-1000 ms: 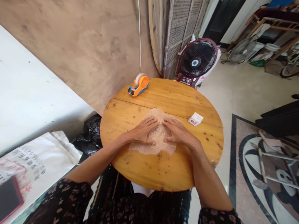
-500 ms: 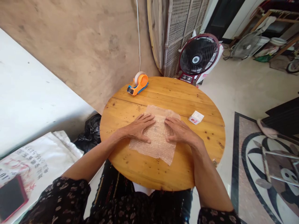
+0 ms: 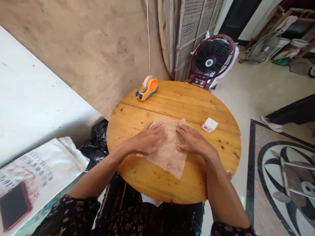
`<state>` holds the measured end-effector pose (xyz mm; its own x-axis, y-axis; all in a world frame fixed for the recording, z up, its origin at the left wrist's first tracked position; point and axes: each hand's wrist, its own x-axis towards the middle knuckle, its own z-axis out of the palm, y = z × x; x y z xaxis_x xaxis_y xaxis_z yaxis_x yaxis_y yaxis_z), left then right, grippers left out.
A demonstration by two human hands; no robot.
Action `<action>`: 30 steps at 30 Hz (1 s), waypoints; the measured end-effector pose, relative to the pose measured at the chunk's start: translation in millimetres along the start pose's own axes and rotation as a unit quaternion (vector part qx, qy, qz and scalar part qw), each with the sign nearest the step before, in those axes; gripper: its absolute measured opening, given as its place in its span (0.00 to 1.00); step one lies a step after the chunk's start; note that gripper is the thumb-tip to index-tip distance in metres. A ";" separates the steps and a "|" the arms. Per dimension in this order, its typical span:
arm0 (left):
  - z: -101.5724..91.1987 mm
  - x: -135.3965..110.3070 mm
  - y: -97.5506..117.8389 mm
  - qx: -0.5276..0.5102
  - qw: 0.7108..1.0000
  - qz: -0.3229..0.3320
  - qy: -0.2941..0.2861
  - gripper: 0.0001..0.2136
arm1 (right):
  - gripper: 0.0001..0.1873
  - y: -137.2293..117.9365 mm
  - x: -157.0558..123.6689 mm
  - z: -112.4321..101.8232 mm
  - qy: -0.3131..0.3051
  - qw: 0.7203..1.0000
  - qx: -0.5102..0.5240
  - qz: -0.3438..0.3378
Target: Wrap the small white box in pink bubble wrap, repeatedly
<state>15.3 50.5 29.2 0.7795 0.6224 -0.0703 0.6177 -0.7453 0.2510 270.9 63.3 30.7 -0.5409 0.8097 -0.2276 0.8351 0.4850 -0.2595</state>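
Observation:
A sheet of bubble wrap [image 3: 169,157] lies spread on the round wooden table [image 3: 157,186] in front of me. My left hand [image 3: 151,139] rests on its left side, palm down with the fingers stretched out. On the opposite side my right hand [image 3: 190,138] lies flat too, fingers pointing inward and thumb apart. Between the hands the middle of the sheet shows. A small white box with red marks [image 3: 209,125] sits to the right of my right hand. Near the far edge stands an orange tape dispenser [image 3: 149,88] with a roll of tape.
Behind the table stands a dark red fan [image 3: 209,62]. A white printed sack [image 3: 49,164] with a phone [image 3: 15,206] on it is at the left, beside a black plastic bag [image 3: 98,139]. At the right, a person's leg [image 3: 292,111] shows on the floor.
The bubble wrap and both hands have shifted slightly toward me on the table. The sheet's far edge looks more crumpled. The person at the right has moved a leg; the view has tilted slightly.

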 end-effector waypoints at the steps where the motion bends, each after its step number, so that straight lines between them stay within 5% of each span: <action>1: -0.7 2.5 6.3 -0.005 1.000 0.029 0.011 0.25 | 0.39 0.0 -0.1 0.3 0.001 1.000 -0.003 0.001; 5: 9.4 13.8 14.3 -0.031 0.996 0.077 0.012 0.19 | 0.39 0.0 -0.2 1.2 0.006 1.000 -0.008 0.008; 13: 38.9 3.3 -15.2 -0.085 0.995 0.045 0.039 0.30 | 0.43 6.4 0.9 1.6 -0.003 1.000 0.004 0.003; 30: 18.4 4.0 -0.8 -0.070 0.997 0.013 0.041 0.36 | 0.46 24.3 3.9 -0.2 -0.009 0.999 0.033 -0.003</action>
<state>19.9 49.2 10.9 0.7805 0.6250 0.0149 0.5724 -0.7240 0.3850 289.2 78.3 23.7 -0.5489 0.8002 -0.2418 0.8233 0.4675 -0.3218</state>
